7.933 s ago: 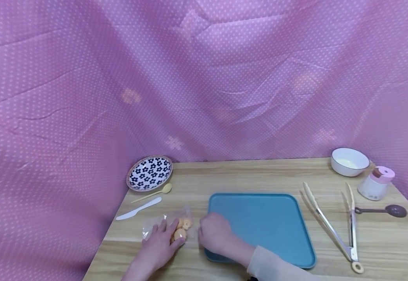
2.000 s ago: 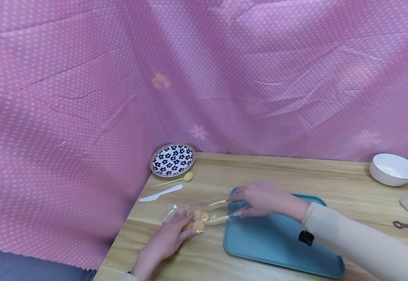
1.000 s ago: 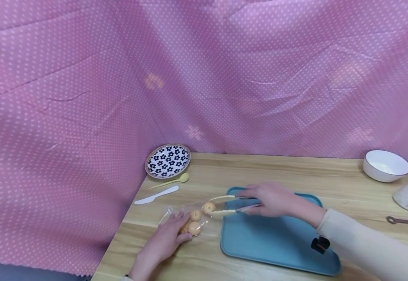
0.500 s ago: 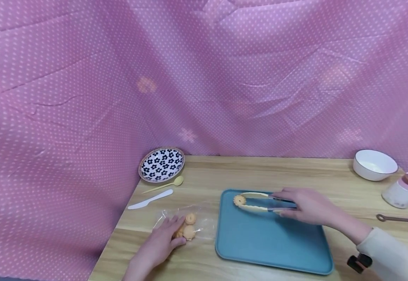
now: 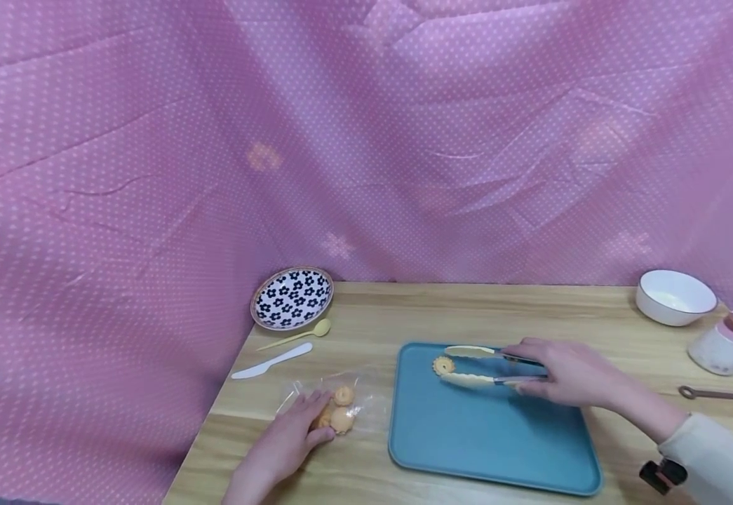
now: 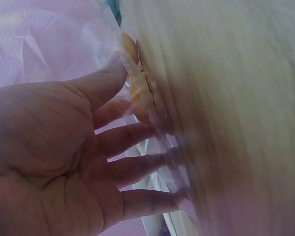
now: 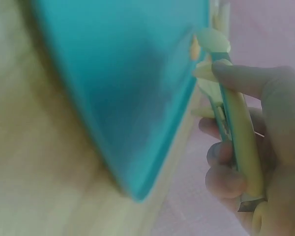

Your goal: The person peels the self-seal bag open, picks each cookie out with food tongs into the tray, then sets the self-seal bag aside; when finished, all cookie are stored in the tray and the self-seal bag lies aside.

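Note:
My left hand [image 5: 284, 442] rests on a clear plastic bag [image 5: 372, 407] with several round cookies [image 5: 342, 419] inside. In the left wrist view its fingers lie fairly straight and spread against the film. Over the blue tray [image 5: 492, 442], my right hand [image 5: 574, 375] grips cream-tipped metal tongs [image 5: 467, 380], thumb on one arm and fingers curled round the other in the right wrist view. One ring-shaped, scalloped cookie [image 5: 443, 365] is at the tray's upper left. The tong tips stand apart on either side of it, with a gap showing at the upper tip.
Left of the bag lie a white knife [image 5: 271, 361] and a yellow spoon [image 5: 297, 337], below a flower-patterned oval dish [image 5: 293, 298]. At the right are a white bowl [image 5: 675, 298], a pink-lidded jar [image 5: 726, 344] and a brown spoon [image 5: 720, 395]. A pink dotted cloth [image 5: 366, 140] hangs behind.
The tongs, earlier lying right of the tray, are in my right hand. They drew a cookie from the bag rightward onto the tray, and their tips have spread. The left hand stays on the bag.

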`<action>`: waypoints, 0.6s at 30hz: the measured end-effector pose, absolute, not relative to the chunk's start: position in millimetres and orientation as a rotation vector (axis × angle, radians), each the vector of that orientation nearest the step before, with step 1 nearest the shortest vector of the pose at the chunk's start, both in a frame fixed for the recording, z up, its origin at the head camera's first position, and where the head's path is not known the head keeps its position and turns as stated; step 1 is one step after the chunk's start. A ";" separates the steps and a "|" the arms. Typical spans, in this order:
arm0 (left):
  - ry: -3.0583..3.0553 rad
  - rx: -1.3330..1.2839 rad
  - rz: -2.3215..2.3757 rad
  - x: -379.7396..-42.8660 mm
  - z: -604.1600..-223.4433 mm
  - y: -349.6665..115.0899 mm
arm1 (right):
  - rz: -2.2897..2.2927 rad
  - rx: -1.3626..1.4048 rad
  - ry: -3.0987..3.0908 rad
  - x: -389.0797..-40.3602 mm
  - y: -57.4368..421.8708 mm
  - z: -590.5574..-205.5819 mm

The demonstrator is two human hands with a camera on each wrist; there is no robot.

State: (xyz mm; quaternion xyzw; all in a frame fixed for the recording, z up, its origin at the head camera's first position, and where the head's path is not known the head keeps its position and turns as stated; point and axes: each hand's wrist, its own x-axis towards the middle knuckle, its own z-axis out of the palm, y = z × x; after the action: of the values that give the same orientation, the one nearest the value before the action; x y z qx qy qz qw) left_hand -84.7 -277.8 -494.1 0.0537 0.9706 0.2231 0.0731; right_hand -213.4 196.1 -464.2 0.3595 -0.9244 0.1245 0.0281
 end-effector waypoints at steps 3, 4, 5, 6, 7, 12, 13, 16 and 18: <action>2.923 0.168 0.668 -83.9 -496.3 -280.7 | 0.362 1.158 -2.843 -215.7 183.1 -457.0; 2.926 0.170 0.669 -84.2 -496.6 -281.7 | 0.355 1.186 -2.840 -216.3 176.6 -455.1; 2.928 0.173 0.673 -84.4 -497.2 -282.8 | 0.342 1.217 -2.838 -216.7 168.7 -453.8; 2.928 0.172 0.680 -84.5 -497.8 -284.0 | 0.332 1.249 -2.838 -217.0 159.8 -452.6; 2.925 0.166 0.684 -85.0 -497.8 -284.8 | 0.325 1.285 -2.836 -217.0 150.3 -451.7; 2.912 0.141 0.708 -85.5 -496.8 -287.5 | 0.308 1.451 -2.837 -214.5 101.9 -446.5; 2.913 0.139 0.710 -85.5 -496.4 -287.7 | 0.308 1.481 -2.835 -214.2 93.7 -445.6; 2.926 0.147 0.720 -85.5 -495.6 -288.3 | 0.302 1.564 -2.826 -214.7 73.7 -444.2; 2.933 0.143 0.720 -85.1 -495.6 -288.7 | 0.284 1.601 -2.813 -216.3 63.9 -445.6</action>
State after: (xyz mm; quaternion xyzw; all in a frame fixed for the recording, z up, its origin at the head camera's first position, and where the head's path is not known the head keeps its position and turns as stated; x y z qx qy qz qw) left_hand -85.1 -288.7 -495.6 0.0474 0.9684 0.2378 0.0592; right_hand -216.3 63.9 -445.6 0.4922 -0.8644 0.0872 -0.0538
